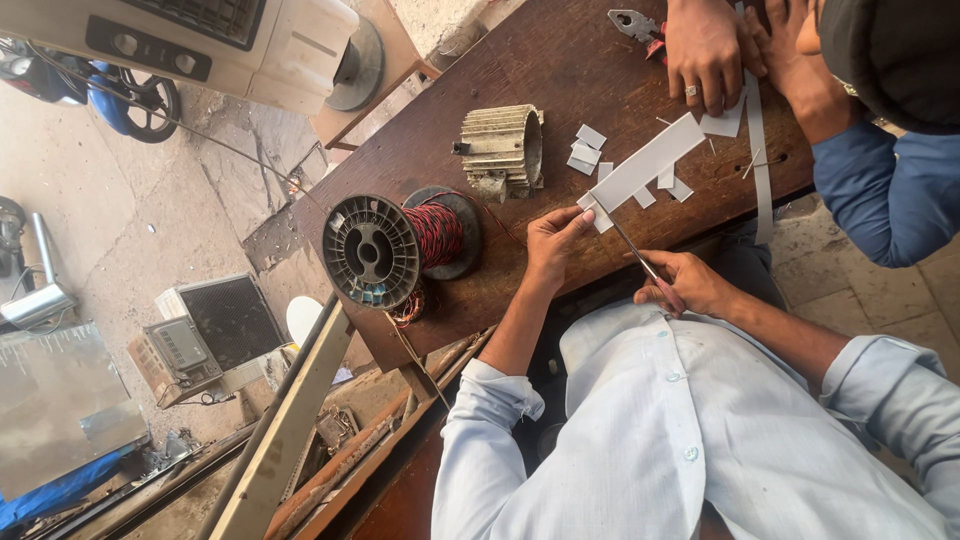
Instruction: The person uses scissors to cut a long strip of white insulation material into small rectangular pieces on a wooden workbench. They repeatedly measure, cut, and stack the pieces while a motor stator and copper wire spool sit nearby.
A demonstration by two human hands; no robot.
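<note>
The left hand has its grip closed narrow on the near end of a white strip of stiff paper-like sheet, fingertips pinching it at the counter's edge. The right hand has its grip wrapped around the handles of a pair of scissors. The blades point up towards the pinched end and meet the strip just beside the left fingertips. The strip lies slantwise on the dark wooden counter, its far end reaching towards a co-worker's hands. Small cut white pieces lie scattered on either side of it, some touching it. A long narrow white band runs down the counter to the right. Left of the left hand, a plastic spool wound with red and black wire lies on its side near the counter's edge. Beyond it sits a ribbed metal motor housing. At the far side, the co-worker's hand, wearing a ring, presses on another white sheet. The co-worker's second hand, in a blue sleeve, is just beside it. Pliers with red grips lie next to them. Off the counter, on the ground, stand a pale cooler cabinet and a small mesh-fronted unit.
</note>
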